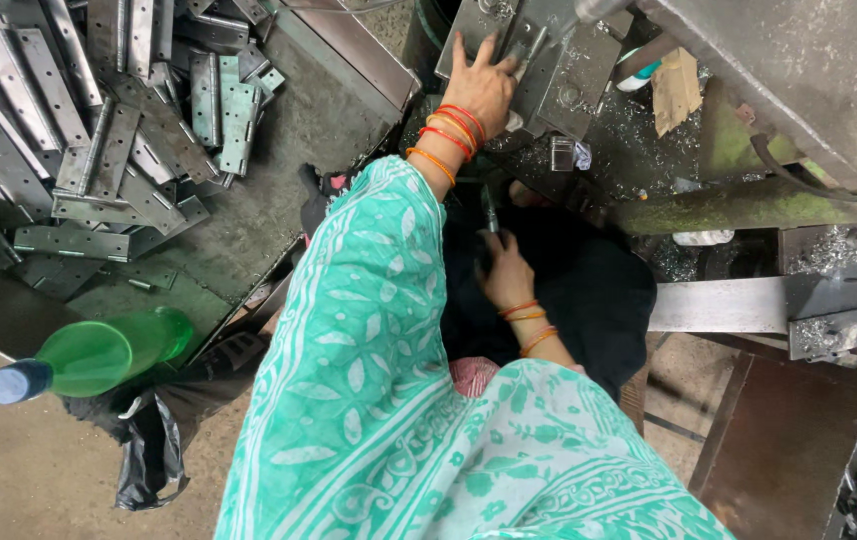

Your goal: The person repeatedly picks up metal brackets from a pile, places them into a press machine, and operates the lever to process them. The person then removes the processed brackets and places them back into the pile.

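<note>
A hinge plate (pixel 509 45) is pressed flat under the spread left hand (pixel 484 85) to steady it; a dark lever (pixel 490 212) is gripped by the closed right hand (pixel 507 275)

A: Views? 
B: One, head-worn, looking steeply down over green-patterned cloth (pixel 379 400) at close range.
A: Facing? 
B: Forward to the machine bed (pixel 589 60); hinge pile (pixel 99 130) upper left, floor (pixel 19 470) lower left.
</note>
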Tool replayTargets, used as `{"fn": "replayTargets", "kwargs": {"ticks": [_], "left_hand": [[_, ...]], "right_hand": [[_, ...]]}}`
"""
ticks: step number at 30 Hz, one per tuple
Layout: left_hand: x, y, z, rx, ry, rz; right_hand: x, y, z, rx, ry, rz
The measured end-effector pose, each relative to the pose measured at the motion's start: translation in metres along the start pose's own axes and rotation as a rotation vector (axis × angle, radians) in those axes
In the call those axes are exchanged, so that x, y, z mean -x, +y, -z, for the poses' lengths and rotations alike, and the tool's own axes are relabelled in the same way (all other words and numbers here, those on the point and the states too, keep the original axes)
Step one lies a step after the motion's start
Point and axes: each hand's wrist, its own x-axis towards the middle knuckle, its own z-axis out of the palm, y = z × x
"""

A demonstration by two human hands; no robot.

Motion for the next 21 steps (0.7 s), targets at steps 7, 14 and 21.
{"fn": "replayTargets", "kwargs": {"ticks": [7, 14, 21], "left_hand": [[0.015, 0.004, 0.001, -0.131, 0.079, -0.032], [0.0, 0.012, -0.009, -0.111, 0.145, 0.049], [-0.023, 0.011, -0.023, -0.119, 0.244, 0.097]], "right_hand": [[0.0, 0.01, -0.009, -0.08, 0.046, 0.074], [-0.024, -0.001, 0.061, 0.021, 0.024, 0.105], [-0.009, -0.001, -0.001, -0.035, 0.074, 0.059]]}}
